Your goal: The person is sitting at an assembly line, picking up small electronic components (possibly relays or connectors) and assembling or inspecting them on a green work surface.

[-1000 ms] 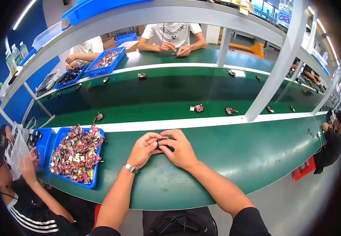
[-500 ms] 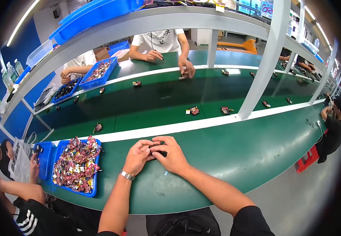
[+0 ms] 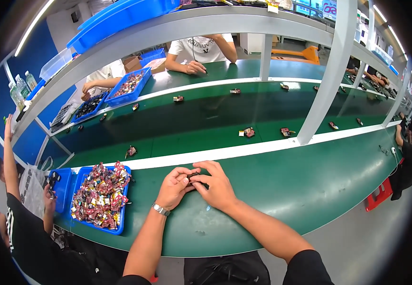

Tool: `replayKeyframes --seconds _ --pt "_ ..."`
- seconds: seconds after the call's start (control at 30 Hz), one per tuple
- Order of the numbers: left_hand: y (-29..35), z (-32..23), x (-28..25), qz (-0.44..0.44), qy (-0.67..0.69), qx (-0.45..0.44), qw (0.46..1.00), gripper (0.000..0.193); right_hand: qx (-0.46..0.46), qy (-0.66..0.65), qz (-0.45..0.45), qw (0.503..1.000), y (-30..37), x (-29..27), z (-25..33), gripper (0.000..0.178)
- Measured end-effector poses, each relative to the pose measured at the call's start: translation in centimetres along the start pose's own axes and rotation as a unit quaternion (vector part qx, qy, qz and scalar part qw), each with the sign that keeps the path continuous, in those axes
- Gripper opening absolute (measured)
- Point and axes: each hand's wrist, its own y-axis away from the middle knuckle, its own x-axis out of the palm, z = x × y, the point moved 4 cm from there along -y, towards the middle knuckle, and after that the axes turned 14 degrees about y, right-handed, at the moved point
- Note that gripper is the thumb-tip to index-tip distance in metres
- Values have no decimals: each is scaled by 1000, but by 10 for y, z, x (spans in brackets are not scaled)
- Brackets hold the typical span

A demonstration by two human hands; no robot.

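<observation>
My left hand [image 3: 174,187] and my right hand [image 3: 215,185] meet over the near green table top [image 3: 282,190], both closed around one small dark part [image 3: 194,178] held between the fingertips. Most of the part is hidden by my fingers. A metal watch sits on my left wrist [image 3: 160,209]. To my left stands a blue bin [image 3: 99,197] heaped with small red and mixed-colour parts.
A green conveyor belt [image 3: 206,128] runs beyond a white strip, carrying scattered small parts [image 3: 247,132]. A white post [image 3: 327,80] rises at the right. Another person [image 3: 21,223] sits at my left; two workers [image 3: 200,52] sit across, with a blue tray [image 3: 130,85].
My hands stay together on the small part, shifting only slightly. The person at my left has raised an arm high. The worker across pulled a hand back from the belt.
</observation>
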Motion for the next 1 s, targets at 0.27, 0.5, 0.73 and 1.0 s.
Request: replayKeyframes --seconds 0.27,0.5,0.73,1.0 --pt "-1 3 -4 -8 10 -9 1000 21 10 -28 -1 1000 1 4 -3 19" --pt "0 2 -4 -15 -21 17 1000 20 38 -71 26 996 0 11 -3 20" --pt "0 1 8 -41 -27 4 999 24 -16 -3 2 1000 -2 0 2 16" --pt "1 1 5 -52 -6 -12 999 26 -48 40 -68 996 -6 3 2 11"
